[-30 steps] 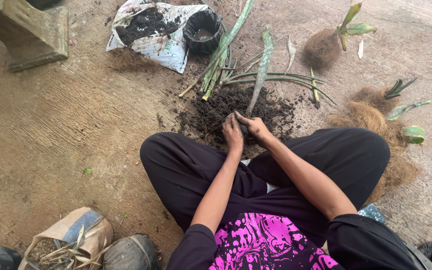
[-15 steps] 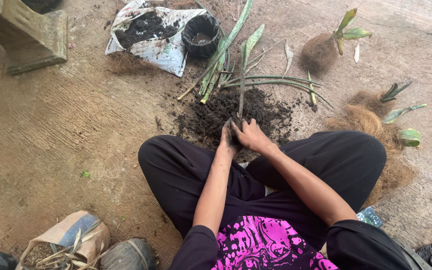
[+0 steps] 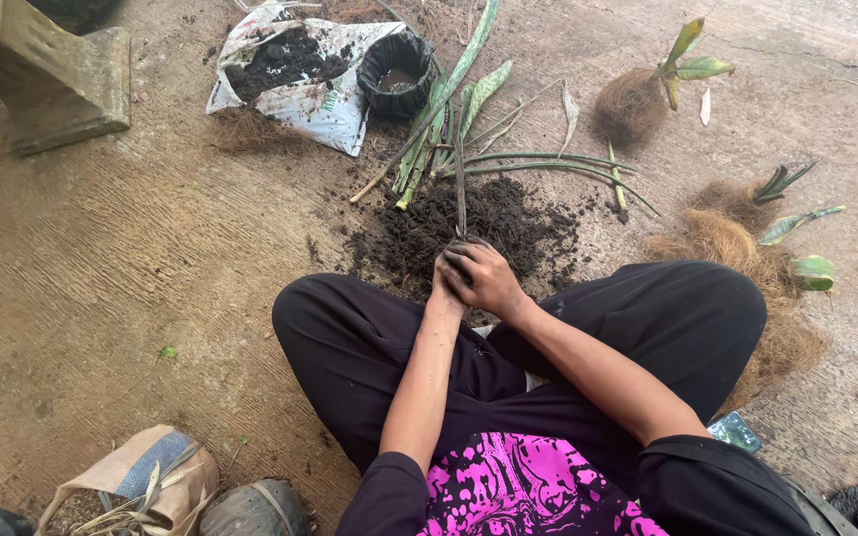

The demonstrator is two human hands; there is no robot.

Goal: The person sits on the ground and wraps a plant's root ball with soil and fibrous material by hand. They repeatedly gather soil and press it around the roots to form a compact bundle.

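Note:
I sit cross-legged on the ground in black trousers. Both hands meet just in front of my knees at the near edge of a heap of dark soil [image 3: 489, 223]. My right hand [image 3: 486, 278] and my left hand [image 3: 443, 290] are closed around the rooted base of a plant [image 3: 461, 149], whose long green leaf stands up and away from me. My left hand is mostly hidden behind the right. More long-leaved plants [image 3: 429, 149] lie across the far side of the soil heap.
An open white sack of soil [image 3: 295, 84] and a black pot [image 3: 394, 71] lie beyond the heap. Plants with fibrous brown root balls [image 3: 638, 99] rest at the right. A stone block [image 3: 47, 74] stands far left. Bags [image 3: 136, 476] sit near left.
The plant in my hands has swung from leaning right to pointing straight away from me. My hands have closed tighter around its base.

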